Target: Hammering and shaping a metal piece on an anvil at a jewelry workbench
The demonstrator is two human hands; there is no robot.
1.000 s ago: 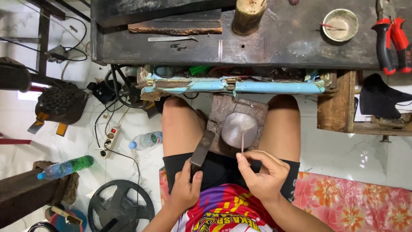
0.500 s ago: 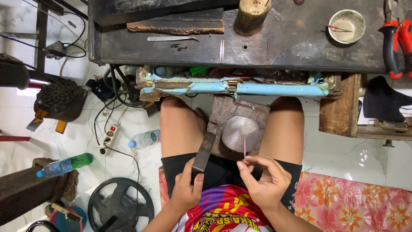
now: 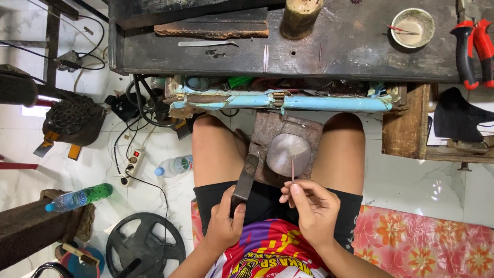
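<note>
Since a second ago you've barely shifted: the work is steady, not mid-blow. Your left hand (image 3: 225, 219) is wrapped tight around the hammer (image 3: 245, 181), its head beside the round anvil (image 3: 288, 153). Your right hand (image 3: 312, 211) pinches the thin metal rod (image 3: 292, 170) (its tip resting on the anvil face).

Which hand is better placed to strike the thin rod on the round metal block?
Probably the left hand: it grips the hammer, whose head lies beside the round metal block. The right hand pinches the thin rod on it.
</note>
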